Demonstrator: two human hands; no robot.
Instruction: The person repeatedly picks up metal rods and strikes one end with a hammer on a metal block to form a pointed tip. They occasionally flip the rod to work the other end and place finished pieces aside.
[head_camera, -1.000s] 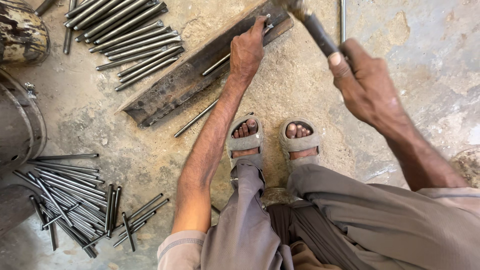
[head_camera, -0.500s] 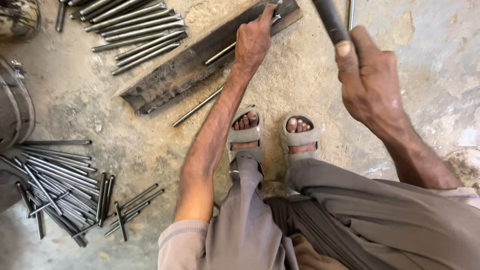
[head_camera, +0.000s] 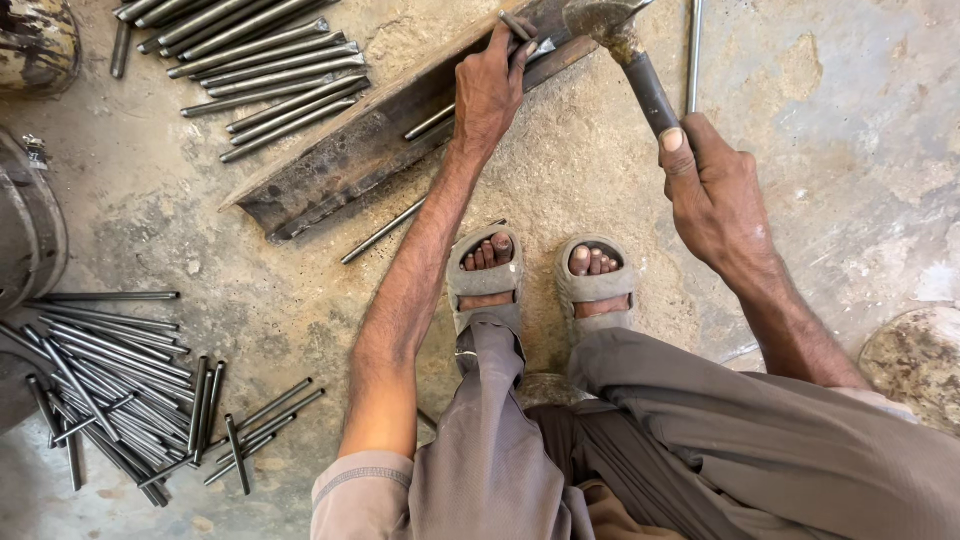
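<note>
Head view, looking straight down past knees and sandalled feet (head_camera: 540, 275) at concrete floor (head_camera: 800, 120).

Left hand (head_camera: 490, 90) stretching fwd, fingers curled down over a short steel rod (head_camera: 470, 102), pinning it in the groove of a rusty iron bar (head_camera: 360, 150) lying diagonally on the floor. Rod end poking out past fingertips, near hammer head.

Right hand (head_camera: 715, 195) wrapping fully closed round dark handle of hammer (head_camera: 625, 45), thumb lying along the shaft. Hammer head sitting at or just above far end of rod, right at top edge of frame; contact or not — can't tell.

Progress, judging from piles only:
- Neat row of rods (head_camera: 265, 75) lying parallel, top left, just beyond the bar; prob. the finished lot, though which pile is which can't be settled from here.
- Loose heap of rods (head_camera: 110, 385) crossing every which way, lower left, well apart from the bar; prob. waiting.
- One stray rod (head_camera: 385, 230) lying on floor just beside bar, near side. Another thin rod (head_camera: 693, 55) lying upright in frame, right of hammer.

So: one rod being worked, roughly half done at a guess, sizeable heap remaining. Rounded dark metal objects at left edge and a flat rusty disc (head_camera: 915, 365) lower right, neither being touched.
</note>
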